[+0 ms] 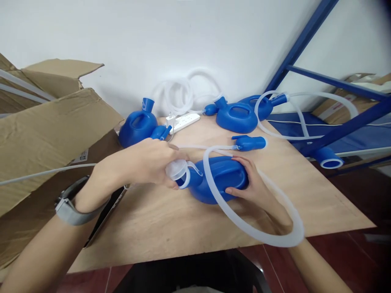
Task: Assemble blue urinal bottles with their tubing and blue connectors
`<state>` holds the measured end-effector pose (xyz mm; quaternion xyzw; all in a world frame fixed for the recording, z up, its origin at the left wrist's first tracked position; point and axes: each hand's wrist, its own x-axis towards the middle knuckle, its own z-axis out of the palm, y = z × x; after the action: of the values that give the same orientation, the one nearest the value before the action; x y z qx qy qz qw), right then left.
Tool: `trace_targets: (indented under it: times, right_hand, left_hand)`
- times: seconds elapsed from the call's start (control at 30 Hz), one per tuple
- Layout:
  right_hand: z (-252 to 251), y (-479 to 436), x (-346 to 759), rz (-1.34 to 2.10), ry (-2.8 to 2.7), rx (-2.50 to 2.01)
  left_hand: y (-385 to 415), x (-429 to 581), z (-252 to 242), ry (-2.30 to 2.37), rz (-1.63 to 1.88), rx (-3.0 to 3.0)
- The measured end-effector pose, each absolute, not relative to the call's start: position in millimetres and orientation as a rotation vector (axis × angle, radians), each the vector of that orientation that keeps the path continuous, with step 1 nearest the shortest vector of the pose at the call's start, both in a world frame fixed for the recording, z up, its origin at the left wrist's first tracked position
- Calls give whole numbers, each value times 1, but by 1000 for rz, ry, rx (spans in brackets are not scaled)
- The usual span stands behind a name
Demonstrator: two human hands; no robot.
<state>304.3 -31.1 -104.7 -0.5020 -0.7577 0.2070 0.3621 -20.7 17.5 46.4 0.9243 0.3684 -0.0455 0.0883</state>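
Wood table [171, 232] against a white wall [122, 36], fairly crowded. Left hand [149, 160] has the clear cap [176, 169] between its fingers, right at the mouth of the blue bottle [229, 176]. Right hand [254, 185] is curled round the bottle's other end, steadying it by the look of it. Bottle is on the table in front of the person, neck toward the left hand.

Status: strap [195, 167] runs from cap to neck; cap not seated, mouth partly uncovered. I'd call it part-way. White hose [284, 241] loops over bottle and right forearm; blue end piece [251, 142] lies just behind.

Further out: back bottle [236, 121] has a hose at its neck, left-rear bottle [137, 127] doesn't. Power strip [185, 122] between them, cardboard box [61, 118] far left.
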Motion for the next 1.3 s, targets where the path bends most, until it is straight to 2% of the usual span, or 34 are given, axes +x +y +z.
trace_targets:
  times: [0.43,0.7,0.87,0.93,1.0,1.1,1.2,1.3]
  right_hand:
    - [-102,-33,303,567,-1986,-1368]
    - [-86,-32,294,542,-2130,-1386]
    - [-84,-32,283,523,-2180,-1344]
    - [-85,-34,280,545,-2178,-1318]
    - [-87,-36,278,552,-2151,-1313]
    - [-92,-40,281,558,-2100,-1302]
    - [-99,-40,292,758,-1949,-1246]
    - [-111,-26,315,894,-1675,-1333]
  left_hand:
    - [15,16,81,995,-259,2821]
    - [27,35,71,976,-357,2843]
    - [22,53,85,881,-6,3045]
    - [23,52,95,1027,118,3077]
    - [25,43,98,1208,91,3070]
    - [32,17,83,1393,-101,2944]
    - [37,-14,52,1416,-290,2777]
    - [38,-37,26,1276,-214,2676]
